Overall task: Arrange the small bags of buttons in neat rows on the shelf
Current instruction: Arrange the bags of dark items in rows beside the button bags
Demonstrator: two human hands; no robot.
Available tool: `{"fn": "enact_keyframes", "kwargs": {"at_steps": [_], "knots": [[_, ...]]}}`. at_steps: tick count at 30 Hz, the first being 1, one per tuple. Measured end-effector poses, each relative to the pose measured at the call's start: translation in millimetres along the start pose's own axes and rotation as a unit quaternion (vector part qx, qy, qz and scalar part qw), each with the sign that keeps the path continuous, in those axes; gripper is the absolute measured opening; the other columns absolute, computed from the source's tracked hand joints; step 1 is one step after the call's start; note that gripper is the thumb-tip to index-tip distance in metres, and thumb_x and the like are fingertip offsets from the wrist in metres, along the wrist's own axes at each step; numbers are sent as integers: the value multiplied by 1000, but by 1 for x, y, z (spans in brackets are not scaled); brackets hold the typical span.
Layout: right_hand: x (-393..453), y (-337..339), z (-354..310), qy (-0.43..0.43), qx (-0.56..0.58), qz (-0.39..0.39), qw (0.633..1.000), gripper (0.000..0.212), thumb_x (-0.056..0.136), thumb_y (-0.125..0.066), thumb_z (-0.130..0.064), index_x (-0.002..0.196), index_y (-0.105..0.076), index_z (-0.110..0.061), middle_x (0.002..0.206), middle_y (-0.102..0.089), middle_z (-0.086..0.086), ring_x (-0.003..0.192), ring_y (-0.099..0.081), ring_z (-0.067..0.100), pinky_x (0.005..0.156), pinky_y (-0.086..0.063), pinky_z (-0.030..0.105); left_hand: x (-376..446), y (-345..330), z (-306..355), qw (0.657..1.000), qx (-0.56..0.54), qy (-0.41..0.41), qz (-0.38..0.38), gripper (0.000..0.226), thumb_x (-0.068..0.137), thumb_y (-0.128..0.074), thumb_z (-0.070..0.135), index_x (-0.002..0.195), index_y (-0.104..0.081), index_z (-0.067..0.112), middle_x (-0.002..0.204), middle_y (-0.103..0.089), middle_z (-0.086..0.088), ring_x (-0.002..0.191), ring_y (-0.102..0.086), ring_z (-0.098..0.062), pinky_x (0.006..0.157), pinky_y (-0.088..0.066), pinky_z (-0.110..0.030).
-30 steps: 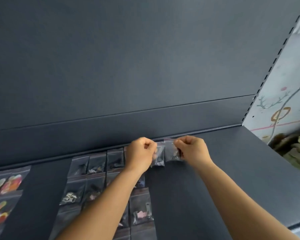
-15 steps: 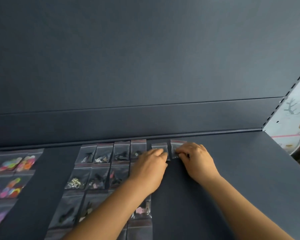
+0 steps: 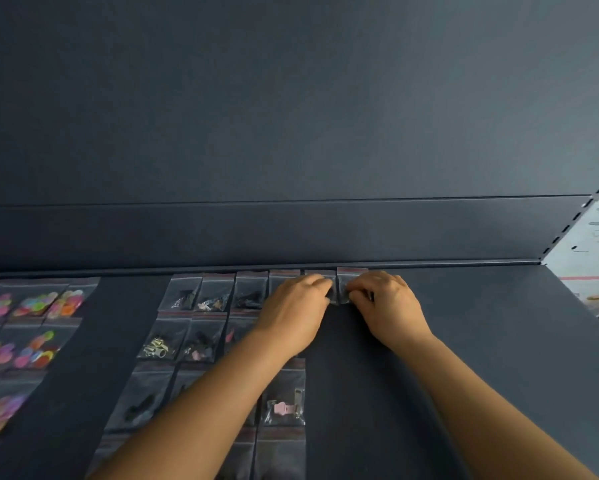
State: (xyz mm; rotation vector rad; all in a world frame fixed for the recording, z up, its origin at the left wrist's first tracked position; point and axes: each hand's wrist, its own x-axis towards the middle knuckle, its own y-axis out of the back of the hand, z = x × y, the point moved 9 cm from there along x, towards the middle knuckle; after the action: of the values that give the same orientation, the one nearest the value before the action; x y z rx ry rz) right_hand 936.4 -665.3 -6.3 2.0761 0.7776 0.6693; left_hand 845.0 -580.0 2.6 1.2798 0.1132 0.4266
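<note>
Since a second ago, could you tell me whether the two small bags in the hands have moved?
Yes. The two small bags have come down from the air onto the shelf, tops near the back ledge, extending the top row rightward.

text: none legible | labels: none | numbers: none

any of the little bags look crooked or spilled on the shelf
Nothing stands out. The small clear zip bags of dark buttons lie flat in straight rows on the dark grey shelf, none spilled. The left hand and right hand cover the two newest.
</note>
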Motion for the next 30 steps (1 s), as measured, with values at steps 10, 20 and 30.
{"fn": "enact_keyframes", "kwargs": {"at_steps": [10, 20, 30], "knots": [[2, -4, -4, 4, -17, -24, 1000, 19, 91, -53, -18, 90, -71, -21, 100, -63, -7, 98, -49, 19, 79, -41, 25, 5, -10, -1, 998, 60, 22, -16, 27, 96, -48, 21, 117, -60, 11, 121, -59, -4, 107, -55, -25, 85, -48, -37], [-7, -2, -43, 50, -26, -27, 998, 23, 91, -55, -28, 109, -65, -19, 119, -62, -1, 113, -48, 23, 85, -38, 27, -27, 32, -13, 994, 69, 74, 50, 49, 94, -49, 35, 139, -41, 16, 138, -49, -1, 127, -43, -20, 105, -33, -32], [-49, -47, -161, 151, -74, -128, 977, 64, 91, -49, -48, 146, -27, -25, 151, -31, -5, 141, -22, 20, 115, -21, 39, -149, 91, -89, 977, 65, 181, 88, 58, 94, -42, 46, 146, -27, 23, 147, -39, 4, 135, -33, -16, 110, -26, -29]]}}
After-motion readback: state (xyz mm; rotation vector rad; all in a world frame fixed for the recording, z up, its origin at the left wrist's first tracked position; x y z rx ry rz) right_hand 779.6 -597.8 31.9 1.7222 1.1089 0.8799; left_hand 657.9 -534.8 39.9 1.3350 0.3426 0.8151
